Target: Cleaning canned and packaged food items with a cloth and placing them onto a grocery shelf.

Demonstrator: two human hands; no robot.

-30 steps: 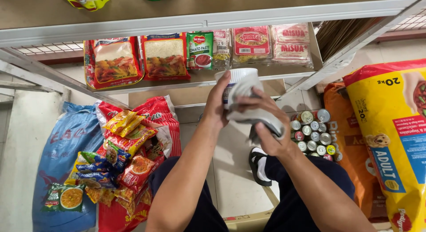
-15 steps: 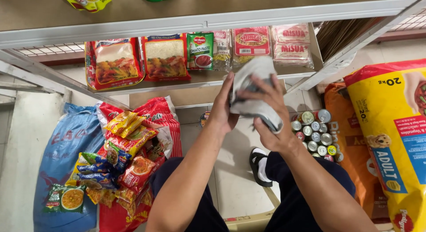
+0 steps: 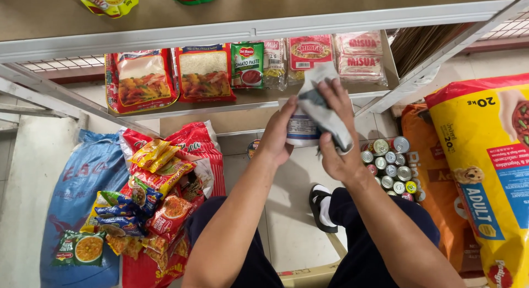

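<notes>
Can: a white, labelled can (image 3: 300,129) held upright in front of the lower shelf, above the floor; only part of its side shows between the hands
Left hand: left hand (image 3: 277,135) closed round the can's side, fingers wrapped behind it, thumb toward the camera
Right hand: right hand (image 3: 336,135) closed on a grey-and-white cloth (image 3: 322,109), pressing it over the can's top and right side
Risk, can: the hold is one-handed while the cloth rubs across it; in my judgement a hard wipe could twist the can out of the left fingers and drop it onto the cans below or the sandalled foot (image 3: 323,206)
Risk, cloth: its loose upper corner stands close to the packets on the shelf edge; it could snag and drag one off
Lower shelf: lower shelf (image 3: 242,100) carries flat packets in a row: two red rice-mix packs, a green tomato paste sachet (image 3: 247,65), noodle packets (image 3: 361,54)
Floor cluster: small tins (image 3: 391,167) stand packed together, lids up, just right of the hands; whether a tray holds them cannot be told
Sacks: a yellow pet food sack (image 3: 485,172) at right, a blue sack (image 3: 77,194) at left; contents not visible
Red bag: red bag (image 3: 193,150) with instant noodle packets (image 3: 149,189) heaped on it
</notes>
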